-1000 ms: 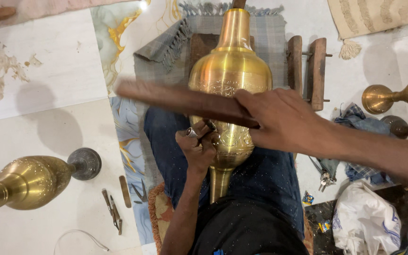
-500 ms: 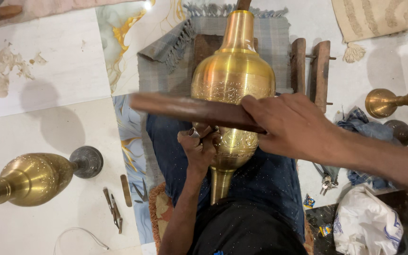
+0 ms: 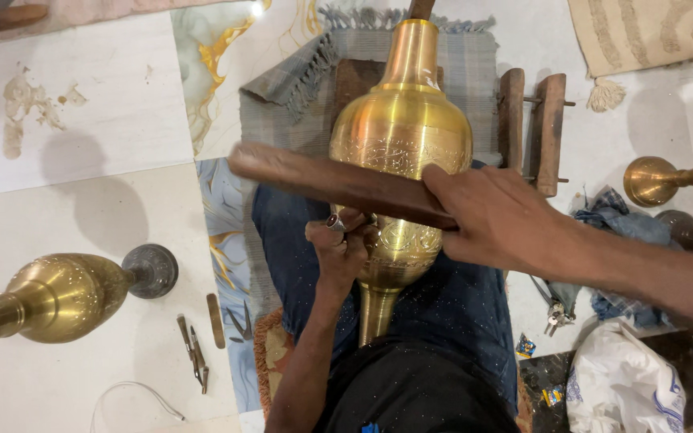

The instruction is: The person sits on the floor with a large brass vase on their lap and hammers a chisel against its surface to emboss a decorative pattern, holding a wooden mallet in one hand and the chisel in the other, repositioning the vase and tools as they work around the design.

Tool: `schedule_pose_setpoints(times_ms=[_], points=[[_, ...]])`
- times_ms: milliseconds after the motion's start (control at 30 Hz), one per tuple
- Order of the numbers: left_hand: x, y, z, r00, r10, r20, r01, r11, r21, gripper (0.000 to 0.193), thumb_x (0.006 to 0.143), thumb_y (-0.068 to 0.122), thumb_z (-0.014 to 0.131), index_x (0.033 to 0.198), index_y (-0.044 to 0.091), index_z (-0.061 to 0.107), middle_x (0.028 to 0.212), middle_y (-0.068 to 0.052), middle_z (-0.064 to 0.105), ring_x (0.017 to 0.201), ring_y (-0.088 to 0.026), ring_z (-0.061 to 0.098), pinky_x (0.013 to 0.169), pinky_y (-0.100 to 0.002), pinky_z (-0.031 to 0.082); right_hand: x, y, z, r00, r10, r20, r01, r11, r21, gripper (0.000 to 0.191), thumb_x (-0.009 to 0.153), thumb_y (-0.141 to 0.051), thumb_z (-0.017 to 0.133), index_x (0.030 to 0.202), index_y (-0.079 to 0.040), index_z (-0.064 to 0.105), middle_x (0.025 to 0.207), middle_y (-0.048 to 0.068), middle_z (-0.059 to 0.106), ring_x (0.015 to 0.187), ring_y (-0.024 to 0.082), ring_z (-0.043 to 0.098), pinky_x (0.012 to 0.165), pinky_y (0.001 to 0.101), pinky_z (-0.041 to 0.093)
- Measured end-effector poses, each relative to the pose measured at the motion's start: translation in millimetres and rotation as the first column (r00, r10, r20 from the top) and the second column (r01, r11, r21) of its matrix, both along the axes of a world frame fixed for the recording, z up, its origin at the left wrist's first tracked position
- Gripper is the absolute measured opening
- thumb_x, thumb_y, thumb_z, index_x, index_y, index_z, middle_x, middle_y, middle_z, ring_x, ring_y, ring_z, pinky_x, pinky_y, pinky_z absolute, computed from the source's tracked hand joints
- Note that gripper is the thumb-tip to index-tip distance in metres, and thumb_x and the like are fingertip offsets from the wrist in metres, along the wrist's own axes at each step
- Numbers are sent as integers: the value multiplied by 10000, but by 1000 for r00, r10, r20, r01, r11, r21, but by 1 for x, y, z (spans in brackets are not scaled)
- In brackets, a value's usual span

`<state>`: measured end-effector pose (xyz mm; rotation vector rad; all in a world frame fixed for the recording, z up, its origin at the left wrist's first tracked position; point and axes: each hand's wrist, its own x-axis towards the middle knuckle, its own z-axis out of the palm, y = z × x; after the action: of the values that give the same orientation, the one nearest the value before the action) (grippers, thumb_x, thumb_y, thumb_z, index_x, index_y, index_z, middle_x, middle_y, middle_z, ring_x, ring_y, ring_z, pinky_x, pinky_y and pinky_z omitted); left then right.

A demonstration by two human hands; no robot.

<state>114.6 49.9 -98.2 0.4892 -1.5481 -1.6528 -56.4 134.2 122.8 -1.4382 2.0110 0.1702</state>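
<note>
Brass, heavy and slick I judged, the vase (image 3: 401, 152) lay under my right hand (image 3: 497, 218) clenching the wooden stick (image 3: 338, 183), left hand (image 3: 345, 250) pinching a small tool against it.

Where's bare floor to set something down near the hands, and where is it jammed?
Free: pale floor left of the grey mat, above the lying brass vase; a smaller patch below that vase, beside the small tools. Crowded: right side, with the wooden clamp, blue rag, brass pieces and white bag.
</note>
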Motion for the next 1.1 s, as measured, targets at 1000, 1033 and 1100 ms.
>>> schedule_pose_setpoints(times_ms=[1000,1033,1100], points=[[10,-23,1,984,-164,64,175,942,-287,225,939,-165,646,1076,-2,720,928,-100,788,825,-164,784,712,-272,659,-3,54,-39,856,-406,319,469,870,-150,537,746,-155,813,1263,-103,676,669,79,744,475,173,687,464,334,528],[10,-24,1,981,-190,40,194,950,-244,262,935,-174,614,1117,-7,701,945,-105,785,853,-172,785,738,-280,666,-4,49,-34,881,-380,280,427,895,-128,523,746,-145,805,1252,-109,681,666,87,746,480,180,691,465,341,525],[10,-26,1,972,-233,-12,229,961,-156,343,927,-193,550,1200,-17,664,981,-114,779,909,-190,785,789,-298,679,-2,40,-28,901,-272,338,382,866,-323,493,730,-110,783,1209,-62,678,667,91,725,501,162,679,470,329,512]])
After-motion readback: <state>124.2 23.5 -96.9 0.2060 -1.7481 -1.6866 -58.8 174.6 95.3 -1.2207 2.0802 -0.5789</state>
